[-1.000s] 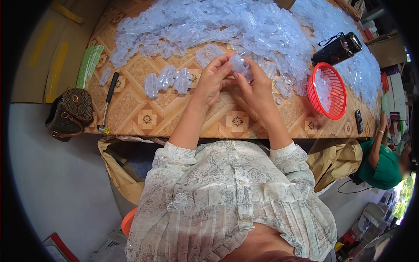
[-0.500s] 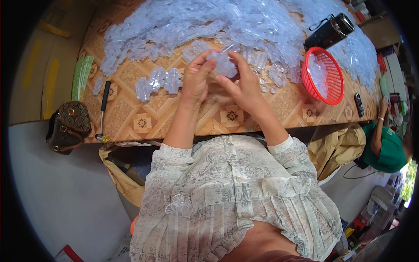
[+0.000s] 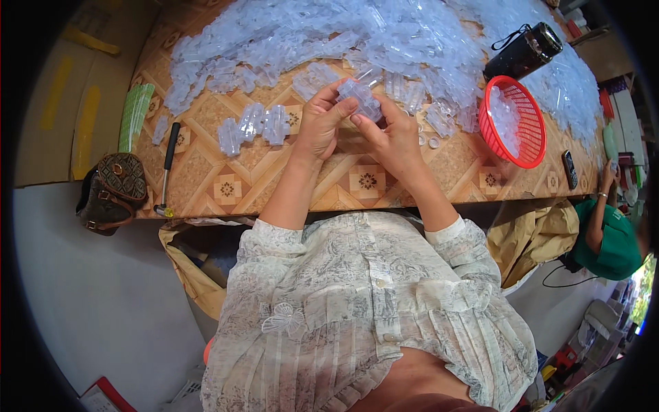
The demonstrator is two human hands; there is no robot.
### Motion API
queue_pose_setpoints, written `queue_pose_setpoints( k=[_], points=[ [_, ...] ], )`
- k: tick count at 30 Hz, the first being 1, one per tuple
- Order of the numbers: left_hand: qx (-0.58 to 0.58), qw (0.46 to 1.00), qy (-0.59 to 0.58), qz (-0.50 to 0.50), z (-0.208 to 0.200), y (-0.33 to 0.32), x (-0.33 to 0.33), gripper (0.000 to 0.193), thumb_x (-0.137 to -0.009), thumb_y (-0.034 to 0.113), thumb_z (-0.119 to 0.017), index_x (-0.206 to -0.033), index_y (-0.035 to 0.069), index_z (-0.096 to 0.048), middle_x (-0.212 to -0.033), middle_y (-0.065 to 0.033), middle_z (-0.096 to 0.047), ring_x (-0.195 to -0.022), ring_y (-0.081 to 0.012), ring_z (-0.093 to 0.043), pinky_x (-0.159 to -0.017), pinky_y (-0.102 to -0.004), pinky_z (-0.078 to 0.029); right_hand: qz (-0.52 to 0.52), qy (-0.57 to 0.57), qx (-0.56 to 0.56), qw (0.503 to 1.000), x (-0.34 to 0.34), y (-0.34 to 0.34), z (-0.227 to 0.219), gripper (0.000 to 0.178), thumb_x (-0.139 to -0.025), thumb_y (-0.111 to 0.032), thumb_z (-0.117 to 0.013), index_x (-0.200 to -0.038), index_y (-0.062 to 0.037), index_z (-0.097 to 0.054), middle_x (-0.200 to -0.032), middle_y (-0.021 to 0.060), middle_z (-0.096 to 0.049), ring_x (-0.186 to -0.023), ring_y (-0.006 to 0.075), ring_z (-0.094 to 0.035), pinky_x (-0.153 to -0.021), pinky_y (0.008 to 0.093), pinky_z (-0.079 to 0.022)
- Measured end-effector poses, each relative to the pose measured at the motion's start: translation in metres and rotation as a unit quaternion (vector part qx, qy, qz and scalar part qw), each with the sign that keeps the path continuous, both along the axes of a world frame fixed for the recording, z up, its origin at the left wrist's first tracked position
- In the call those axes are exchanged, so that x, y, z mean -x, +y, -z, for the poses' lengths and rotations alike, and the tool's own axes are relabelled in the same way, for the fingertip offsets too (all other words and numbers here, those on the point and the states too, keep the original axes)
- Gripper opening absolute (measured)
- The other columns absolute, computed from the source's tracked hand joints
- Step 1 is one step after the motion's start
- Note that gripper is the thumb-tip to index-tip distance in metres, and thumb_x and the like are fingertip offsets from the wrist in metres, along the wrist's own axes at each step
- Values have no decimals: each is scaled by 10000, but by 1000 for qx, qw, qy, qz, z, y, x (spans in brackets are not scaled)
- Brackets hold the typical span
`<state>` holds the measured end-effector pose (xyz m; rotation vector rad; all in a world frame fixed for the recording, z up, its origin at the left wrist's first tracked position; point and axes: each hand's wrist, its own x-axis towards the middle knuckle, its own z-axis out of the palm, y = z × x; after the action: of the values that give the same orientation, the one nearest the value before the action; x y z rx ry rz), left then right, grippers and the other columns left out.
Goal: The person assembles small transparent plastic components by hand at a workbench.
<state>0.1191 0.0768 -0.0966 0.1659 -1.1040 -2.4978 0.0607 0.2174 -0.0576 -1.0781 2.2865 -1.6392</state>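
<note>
Between my two hands, above the table, is a clear, bluish plastic piece (image 3: 360, 96) with a ribbed, lobed outline. My left hand (image 3: 322, 123) pinches its left side, thumb in front and fingers behind. On the other side my right hand (image 3: 390, 134) grips it near its lower right edge, the thumb close to the left one. Beyond them spreads a large heap of similar clear plastic pieces (image 3: 309, 38). Several such pieces (image 3: 253, 125) lie in a row left of my hands. A small clear ring (image 3: 434, 143) lies just right of my right hand.
A red plastic basket (image 3: 539, 141) holding small clear parts stands at the right, before a black flask (image 3: 525, 51). A phone (image 3: 569, 169) lies near the edge. Leftward are a hammer (image 3: 168, 161) and a brown bag (image 3: 113, 192). A person in green (image 3: 607, 237) works at far right.
The plastic piece has been turned and tilted between my fingers. My right hand has shifted slightly right, hiding some of the small rings, and my thumbs are closer together.
</note>
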Motion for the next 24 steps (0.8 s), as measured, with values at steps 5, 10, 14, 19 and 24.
queue_pose_setpoints(
  k=[5,10,14,19,24],
  points=[
    [-101,995,10,0,-2,-8,-1,428,-845,103,-708,-1228,32,-531,-1123,-76,-629,-987,-168,-622,-900,-332,-500,26,-23,-6,999,15,18,-12,370,-877,-207,-650,-1191,-22,-587,-964,166,-655,-786,238,-636,-685,321,-504],
    [-159,987,-18,26,3,-16,-6,407,-892,184,-663,-1237,50,-494,-1128,-86,-616,-1020,-246,-623,-869,-417,-528,84,168,-118,975,40,48,1,137,-849,-120,-636,-939,-23,-672,-880,136,-629,-792,309,-615,-719,390,-493],
    [-169,984,-26,58,6,-16,-5,399,-936,274,-597,-1268,87,-477,-1103,-93,-624,-1022,-293,-629,-807,-414,-552,72,266,-155,949,35,31,9,103,-798,-114,-666,-870,-40,-672,-830,130,-586,-826,323,-581,-726,415,-485],
    [-149,984,-53,84,2,-14,-6,418,-973,370,-512,-1319,140,-461,-1064,-88,-644,-864,-281,-680,-578,-296,-546,73,303,-237,920,45,13,23,92,-796,-126,-672,-835,-44,-663,-839,129,-568,-828,322,-572,-701,418,-481],
    [-135,984,-29,116,2,-14,-7,440,-986,321,-483,-1375,133,-402,-1079,-118,-633,-890,-272,-670,-606,-305,-540,3,306,-183,934,29,6,21,83,-778,-98,-666,-818,-30,-639,-830,136,-557,-841,336,-563,-698,427,-478]
  ],
)
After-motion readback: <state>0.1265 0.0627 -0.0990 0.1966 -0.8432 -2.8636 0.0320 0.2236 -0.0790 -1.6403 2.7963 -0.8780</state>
